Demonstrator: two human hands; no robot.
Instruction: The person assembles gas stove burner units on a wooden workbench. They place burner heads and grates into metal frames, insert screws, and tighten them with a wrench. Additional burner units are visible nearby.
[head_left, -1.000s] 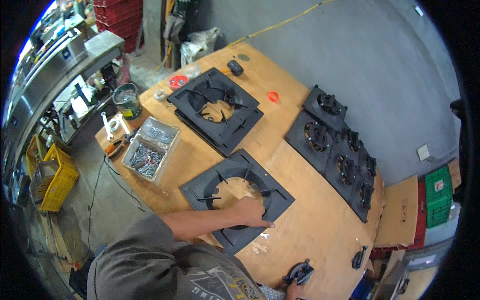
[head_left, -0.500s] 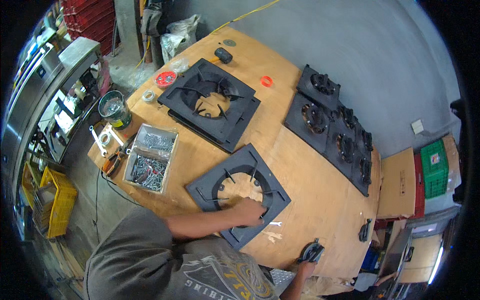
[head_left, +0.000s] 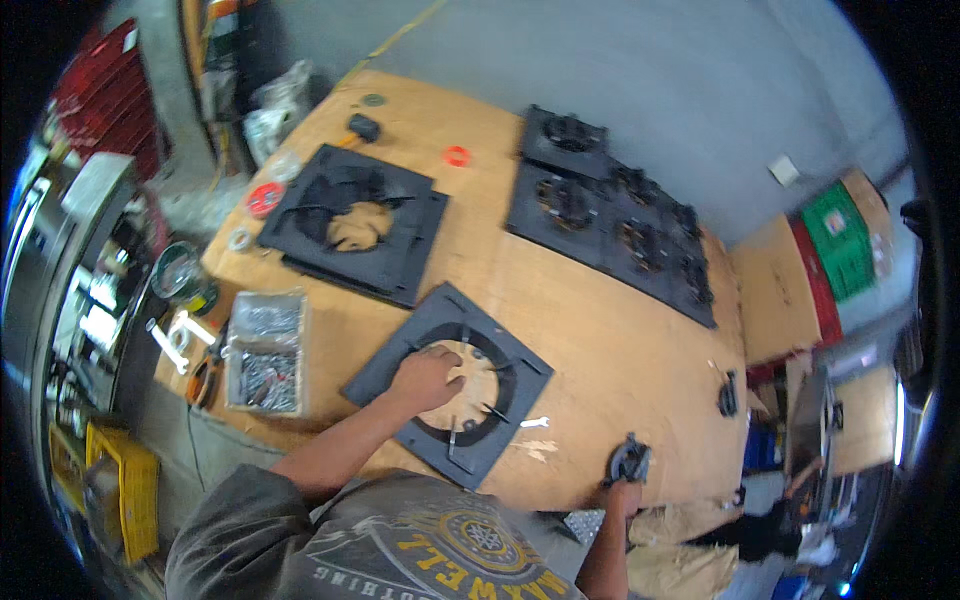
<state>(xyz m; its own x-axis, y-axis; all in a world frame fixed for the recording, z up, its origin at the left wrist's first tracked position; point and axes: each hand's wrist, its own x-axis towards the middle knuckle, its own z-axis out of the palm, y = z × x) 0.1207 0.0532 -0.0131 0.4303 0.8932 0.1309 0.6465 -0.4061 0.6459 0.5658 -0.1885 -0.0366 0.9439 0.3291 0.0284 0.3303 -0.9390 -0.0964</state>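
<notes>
A black square stove grate (head_left: 490,447) with a round opening and inward prongs lies flat before me. My left hand (head_left: 428,378) rests over the left side of its opening with bent fingers. Whatever is under those fingers is hidden. At the near right edge of the table, my right hand (head_left: 622,497) grips a small black burner ring (head_left: 628,460). A small open-end wrench (head_left: 535,422) lies just right of the grate.
Stacked grates (head_left: 415,265) sit farther back; several with rings (head_left: 610,215) stand along the wall. A bolt box (head_left: 265,350), pliers (head_left: 203,380), wrenches (head_left: 168,348) and a bucket (head_left: 185,278) are left. A mallet (head_left: 363,128) lies at the back, another black part (head_left: 728,393) at right.
My left hand has shifted from the near right side of the grate's opening to its left side. My right hand remains at the burner ring. The whole view has turned a little.
</notes>
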